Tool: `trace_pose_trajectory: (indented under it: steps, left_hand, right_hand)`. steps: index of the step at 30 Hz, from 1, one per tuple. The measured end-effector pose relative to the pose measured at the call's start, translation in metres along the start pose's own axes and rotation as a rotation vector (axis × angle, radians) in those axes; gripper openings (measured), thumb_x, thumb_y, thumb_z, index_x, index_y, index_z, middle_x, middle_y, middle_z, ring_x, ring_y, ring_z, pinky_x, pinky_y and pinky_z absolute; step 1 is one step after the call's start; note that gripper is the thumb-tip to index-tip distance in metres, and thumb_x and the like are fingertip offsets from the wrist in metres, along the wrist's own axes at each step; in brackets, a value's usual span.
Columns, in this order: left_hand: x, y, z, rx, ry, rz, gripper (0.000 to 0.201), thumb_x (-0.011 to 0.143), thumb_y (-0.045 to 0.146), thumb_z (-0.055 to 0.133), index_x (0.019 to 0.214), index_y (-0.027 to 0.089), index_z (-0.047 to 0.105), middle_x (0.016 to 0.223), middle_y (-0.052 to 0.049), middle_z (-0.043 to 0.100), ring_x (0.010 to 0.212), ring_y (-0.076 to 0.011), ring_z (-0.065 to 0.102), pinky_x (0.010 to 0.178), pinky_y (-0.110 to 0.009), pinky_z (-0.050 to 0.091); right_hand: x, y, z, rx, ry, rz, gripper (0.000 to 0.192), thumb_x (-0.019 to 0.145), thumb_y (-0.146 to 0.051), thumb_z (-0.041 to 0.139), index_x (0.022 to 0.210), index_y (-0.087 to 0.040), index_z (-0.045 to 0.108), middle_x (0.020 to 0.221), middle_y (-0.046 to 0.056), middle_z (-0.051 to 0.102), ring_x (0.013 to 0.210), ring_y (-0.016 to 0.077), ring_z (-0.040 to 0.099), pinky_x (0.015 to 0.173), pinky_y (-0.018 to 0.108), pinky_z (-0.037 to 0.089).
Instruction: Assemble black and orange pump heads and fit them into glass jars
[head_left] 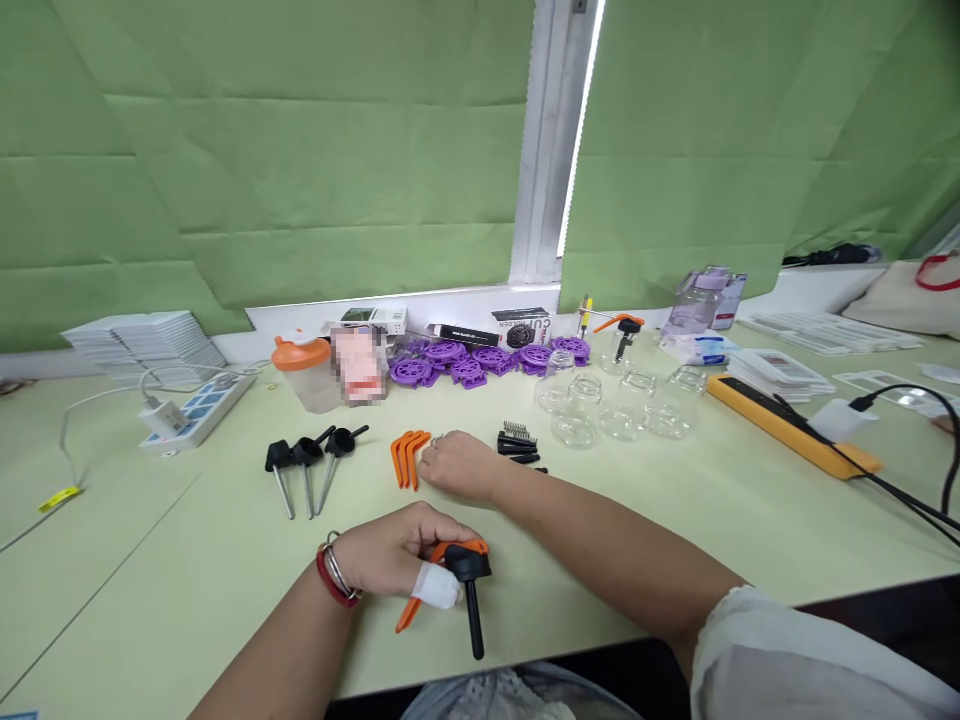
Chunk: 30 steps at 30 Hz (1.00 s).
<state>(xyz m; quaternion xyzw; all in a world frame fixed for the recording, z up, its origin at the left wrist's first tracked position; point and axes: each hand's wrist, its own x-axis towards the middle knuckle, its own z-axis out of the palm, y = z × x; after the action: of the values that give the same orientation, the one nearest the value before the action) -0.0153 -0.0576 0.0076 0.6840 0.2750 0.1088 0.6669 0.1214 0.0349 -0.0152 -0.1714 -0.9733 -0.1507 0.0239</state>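
Open tabletop (150,560) lies left of the hands; the near edge runs just below them. The left hand (390,560) curls shut around a black-and-orange pump head (463,572) near that edge. The right hand (459,466) rests palm-down, fingers loosely bent, touching three orange levers (409,456). Three black pump stems (307,462) lie further left.

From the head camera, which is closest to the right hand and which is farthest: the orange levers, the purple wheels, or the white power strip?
From the right hand:
1. Orange levers, touching its fingertips on the left.
2. Purple wheels, farther back by the window sill.
3. White power strip, far off to the left, near the stacked white cards.
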Motion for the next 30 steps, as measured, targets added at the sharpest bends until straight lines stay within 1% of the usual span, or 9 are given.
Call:
trace_pose_trajectory:
  steps: [6, 9, 13, 15, 17, 20, 23, 27, 30]
  left_hand:
    - [-0.003, 0.002, -0.002, 0.032, 0.044, 0.012, 0.028, 0.071, 0.039, 0.069, 0.084, 0.014, 0.063, 0.068, 0.002, 0.045, 0.06, -0.0084, 0.037, 0.057, -0.021, 0.039]
    - [-0.007, -0.001, -0.009, 0.102, 0.181, 0.055, 0.029, 0.073, 0.038, 0.068, 0.087, 0.014, 0.063, 0.069, 0.002, 0.047, 0.061, -0.0087, 0.039, 0.057, -0.021, 0.039]
    - [-0.006, -0.008, -0.019, 0.18, 0.588, 0.167, 0.036, 0.077, 0.036, 0.066, 0.106, 0.017, 0.063, 0.089, -0.003, 0.059, 0.076, -0.0139, 0.05, 0.072, -0.026, 0.045]
    - [-0.002, -0.011, -0.022, 0.218, 0.761, 0.176, 0.038, 0.078, 0.036, 0.065, 0.111, 0.017, 0.061, 0.095, -0.005, 0.06, 0.083, -0.0162, 0.053, 0.077, -0.028, 0.046]
    - [0.003, -0.014, -0.021, 0.236, 0.828, 0.149, 0.043, 0.078, 0.037, 0.064, 0.115, 0.018, 0.059, 0.091, -0.005, 0.06, 0.079, -0.0159, 0.053, 0.071, -0.027, 0.047]
    - [0.007, -0.017, -0.019, 0.179, 0.781, 0.102, 0.055, 0.077, 0.04, 0.065, 0.126, 0.019, 0.051, 0.082, -0.002, 0.058, 0.06, -0.0105, 0.048, 0.051, -0.022, 0.043]
    - [0.005, -0.02, -0.022, 0.146, 0.795, 0.096, 0.06, 0.077, 0.041, 0.064, 0.13, 0.019, 0.048, 0.083, -0.002, 0.058, 0.051, -0.0074, 0.045, 0.048, -0.022, 0.041]
    - [-0.004, -0.03, -0.044, 0.253, 1.124, 0.014, 0.053, 0.08, 0.041, 0.057, 0.126, 0.014, 0.055, 0.102, -0.011, 0.065, 0.071, -0.016, 0.06, 0.065, -0.029, 0.049]
    - [-0.009, -0.041, -0.064, 0.427, 1.369, -0.143, 0.043, 0.08, 0.035, 0.055, 0.115, 0.013, 0.064, 0.116, -0.012, 0.065, 0.107, -0.0254, 0.058, 0.09, -0.035, 0.044]
  right_hand:
    - [0.0, 0.003, 0.001, 0.077, -0.039, 0.045, 0.02, 0.088, -0.008, 0.043, 0.092, -0.011, 0.063, 0.093, 0.013, 0.067, 0.09, 0.0217, 0.061, 0.074, 0.033, 0.045]
    - [-0.009, 0.002, 0.001, 0.263, 0.053, 0.217, 0.018, 0.087, -0.01, 0.045, 0.094, -0.013, 0.062, 0.096, 0.012, 0.067, 0.094, 0.0221, 0.06, 0.078, 0.033, 0.045]
    - [-0.033, -0.006, -0.008, 1.067, 0.23, 0.641, 0.025, 0.094, -0.025, 0.037, 0.1, -0.016, 0.059, 0.092, 0.008, 0.069, 0.074, 0.0155, 0.064, 0.063, 0.026, 0.046]
    - [-0.046, -0.012, -0.015, 1.564, 0.169, 0.717, 0.035, 0.095, -0.039, 0.032, 0.096, -0.014, 0.058, 0.083, 0.008, 0.069, 0.06, 0.0134, 0.062, 0.048, 0.023, 0.041]
    - [-0.056, -0.017, -0.019, 1.837, 0.133, 0.716, 0.04, 0.09, -0.05, 0.042, 0.088, -0.014, 0.058, 0.072, 0.006, 0.066, 0.048, 0.0099, 0.055, 0.04, 0.02, 0.035]
    - [-0.065, -0.017, -0.018, 1.907, 0.211, 0.788, 0.035, 0.077, -0.049, 0.063, 0.072, -0.015, 0.056, 0.054, -0.002, 0.057, 0.037, 0.0045, 0.04, 0.038, 0.019, 0.03]
    - [-0.069, -0.008, -0.013, 1.926, 0.374, 0.875, 0.033, 0.072, -0.045, 0.068, 0.07, -0.015, 0.056, 0.052, -0.003, 0.054, 0.037, 0.0037, 0.036, 0.038, 0.019, 0.027]
    - [-0.077, 0.009, -0.013, 1.978, 0.662, 0.948, 0.034, 0.067, -0.045, 0.071, 0.071, -0.016, 0.055, 0.054, -0.004, 0.053, 0.04, 0.0036, 0.035, 0.041, 0.02, 0.025]
    - [-0.082, 0.015, -0.013, 2.005, 0.7, 0.946, 0.034, 0.065, -0.044, 0.073, 0.07, -0.016, 0.054, 0.055, -0.004, 0.052, 0.042, 0.0042, 0.035, 0.043, 0.021, 0.024]
